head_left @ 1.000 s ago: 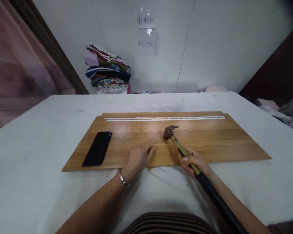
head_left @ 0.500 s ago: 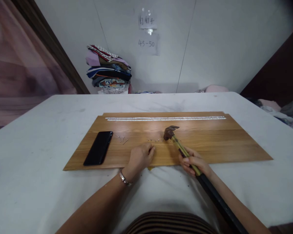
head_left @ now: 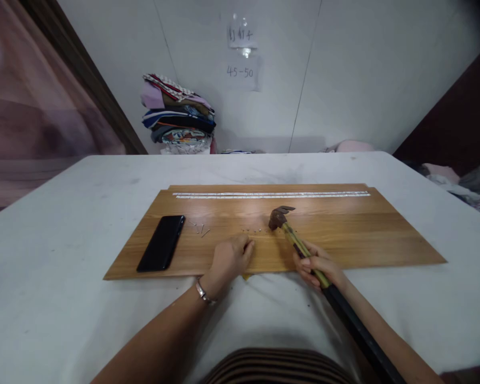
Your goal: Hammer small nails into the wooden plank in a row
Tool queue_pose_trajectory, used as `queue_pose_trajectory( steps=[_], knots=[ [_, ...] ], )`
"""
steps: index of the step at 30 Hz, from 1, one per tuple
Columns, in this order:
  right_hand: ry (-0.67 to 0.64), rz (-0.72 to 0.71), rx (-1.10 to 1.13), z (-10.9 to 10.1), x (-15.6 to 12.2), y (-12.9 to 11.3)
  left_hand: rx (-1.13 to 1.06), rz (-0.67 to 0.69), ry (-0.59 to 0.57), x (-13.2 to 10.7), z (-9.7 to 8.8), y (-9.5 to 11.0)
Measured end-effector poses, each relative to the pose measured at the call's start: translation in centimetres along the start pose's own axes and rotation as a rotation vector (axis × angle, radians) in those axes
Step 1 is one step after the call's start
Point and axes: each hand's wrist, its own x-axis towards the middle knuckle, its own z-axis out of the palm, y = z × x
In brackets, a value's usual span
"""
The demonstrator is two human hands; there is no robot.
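Observation:
My right hand (head_left: pixel 318 265) is wrapped round the handle of a claw hammer (head_left: pixel 294 234). The hammer's rusty head is low over the wooden board (head_left: pixel 376 234), its claw pointing up and to the right. Nail heads (head_left: pixel 255 231) stand in a short row across the board beside the hammer head. My left hand (head_left: pixel 232 255) rests on the board just in front of that row, fingers curled closed; whatever they hold, if anything, is hidden. Several loose nails (head_left: pixel 202 229) lie on the board to the left.
A black phone (head_left: pixel 161 244) lies on the board's left side. Two white measuring strips (head_left: pixel 272 195) run along its far edge. The board is on a white table (head_left: pixel 56 229). Folded clothes (head_left: pixel 180 114) are stacked at the back, against a wall with handwritten paper signs (head_left: pixel 242 72).
Almost nothing differs. The hammer head has shifted very slightly to the right; my left hand stays in place.

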Motion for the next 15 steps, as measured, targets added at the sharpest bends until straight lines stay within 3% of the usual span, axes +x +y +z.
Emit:
queue_pose_trajectory(
  steps=[15],
  knots=[
    [0.007,0.018,0.014,0.22,-0.04,-0.21,-0.001,-0.004,-0.004,0.02,-0.02,-0.02]
  ],
)
